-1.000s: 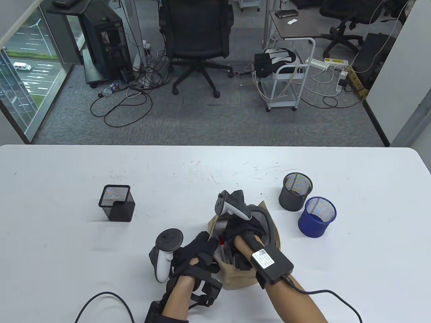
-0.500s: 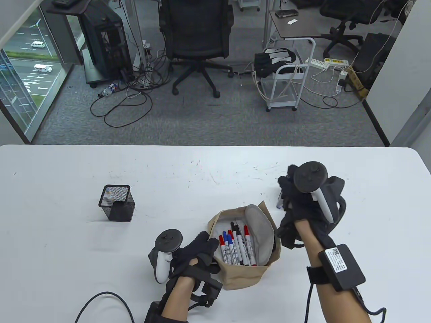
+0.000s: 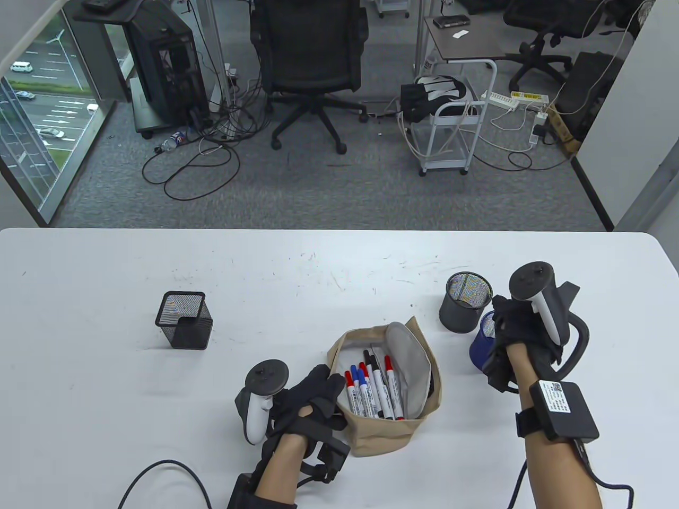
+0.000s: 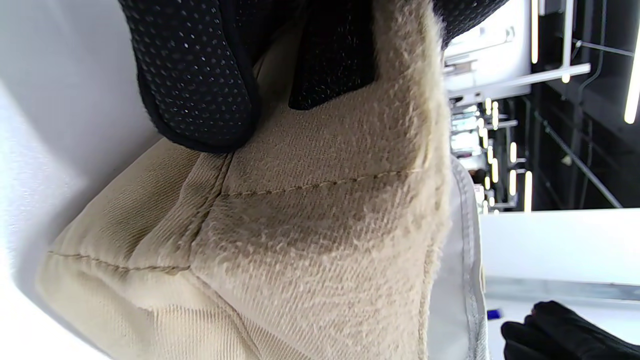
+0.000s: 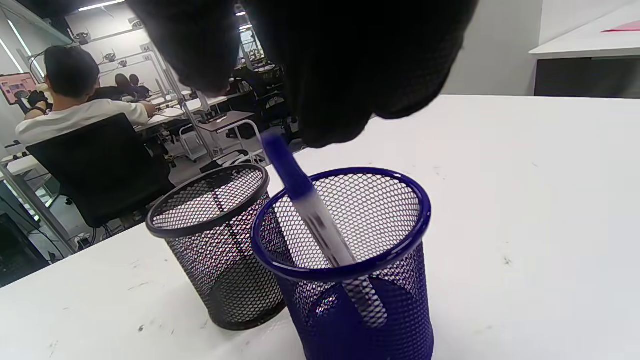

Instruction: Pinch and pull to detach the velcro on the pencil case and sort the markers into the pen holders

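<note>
Now, table: white, scuffed.
Pencil case: tan, open, just right of left hand, whose fingers pinch its near rim.
Blue holder: touching black round holder.
Right hand: above blue holder, fingertips at blue marker; grip unclear.

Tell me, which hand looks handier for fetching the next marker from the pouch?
Probably the right hand. It is just dropping a blue marker into the blue holder, while the left hand holds the pencil case open.

Blue-capped marker leans inside blue mesh holder; tan case lies open.
</note>
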The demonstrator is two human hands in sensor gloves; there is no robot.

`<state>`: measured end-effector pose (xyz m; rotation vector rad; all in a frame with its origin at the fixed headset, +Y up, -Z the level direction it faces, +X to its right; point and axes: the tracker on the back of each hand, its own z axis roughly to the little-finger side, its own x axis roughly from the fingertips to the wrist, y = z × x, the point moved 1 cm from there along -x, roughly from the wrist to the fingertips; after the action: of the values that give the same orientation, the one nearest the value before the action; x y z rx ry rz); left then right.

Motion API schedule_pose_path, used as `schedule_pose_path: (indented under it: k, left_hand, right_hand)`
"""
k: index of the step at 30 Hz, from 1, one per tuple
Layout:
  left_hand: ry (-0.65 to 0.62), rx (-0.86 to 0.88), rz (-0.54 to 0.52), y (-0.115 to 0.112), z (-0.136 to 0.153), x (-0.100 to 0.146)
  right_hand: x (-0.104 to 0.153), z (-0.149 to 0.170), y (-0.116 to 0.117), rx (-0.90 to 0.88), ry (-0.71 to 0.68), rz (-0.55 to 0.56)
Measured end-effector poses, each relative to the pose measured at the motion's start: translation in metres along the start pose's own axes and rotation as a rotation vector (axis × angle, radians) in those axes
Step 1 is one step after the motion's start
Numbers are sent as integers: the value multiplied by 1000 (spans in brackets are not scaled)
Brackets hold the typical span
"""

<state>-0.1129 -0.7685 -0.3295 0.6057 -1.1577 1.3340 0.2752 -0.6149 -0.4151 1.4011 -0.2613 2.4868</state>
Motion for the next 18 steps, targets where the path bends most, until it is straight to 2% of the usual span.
schedule_pose_path:
  k: [4, 8, 10, 13, 18]
  left_hand:
    - [-2, -2, 2, 0, -1, 0]
    - [2, -1, 3, 0, 1, -1]
    - [5, 2, 5, 0, 1, -2]
    - [4, 3, 4, 0, 1, -1]
    - [4, -1, 7, -1, 1, -2]
  right_hand:
    - [22, -19, -11, 9, -86, 10]
    - [54, -54, -6, 0, -218, -121]
    - [70, -74, 7, 34, -278, -215]
    - [91, -104, 40, 129, -344, -355]
    - [99, -138, 104, 323, -354, -518]
